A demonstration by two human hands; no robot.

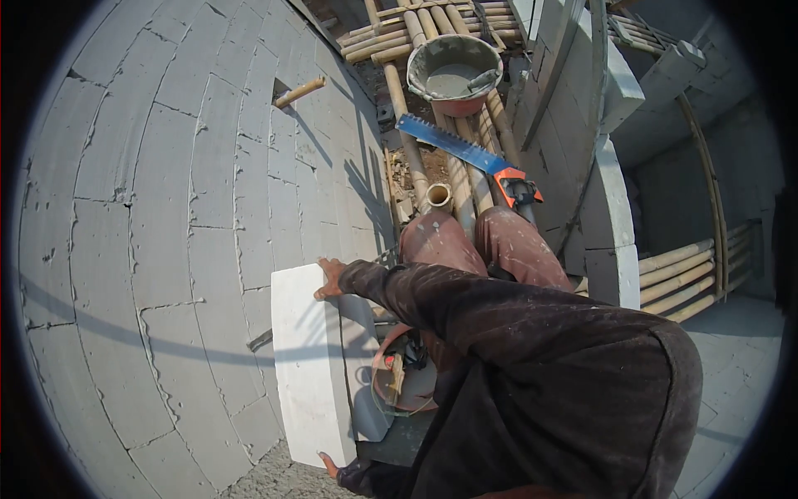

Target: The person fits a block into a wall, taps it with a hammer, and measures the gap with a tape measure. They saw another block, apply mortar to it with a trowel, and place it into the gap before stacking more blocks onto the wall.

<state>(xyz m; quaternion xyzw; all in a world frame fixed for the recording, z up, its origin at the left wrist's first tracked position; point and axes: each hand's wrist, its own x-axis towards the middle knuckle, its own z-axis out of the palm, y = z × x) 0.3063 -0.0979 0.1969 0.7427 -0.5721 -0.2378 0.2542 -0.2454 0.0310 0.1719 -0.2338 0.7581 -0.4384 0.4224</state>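
A white aerated concrete block (309, 374) stands on end, in sunlight, close to the grey block wall. My right hand (330, 278) grips its far end, fingers curled over the upper corner. Its near end is held by my left hand (329, 466), of which only part shows at the lower corner. Just right of it, a second block (366, 374) lies in shade, partly hidden by the white one and my arm. An orange bucket (382, 395) with small tools inside sits between that block and my body.
The block wall (166, 208) runs along my left, with a bamboo stub (299, 91) poking out. Beyond my knees, a blue handsaw (449, 143) lies across bamboo poles (413, 158). A bucket of mortar (453, 81) stands farther off. Another block wall (611, 224) rises on the right.
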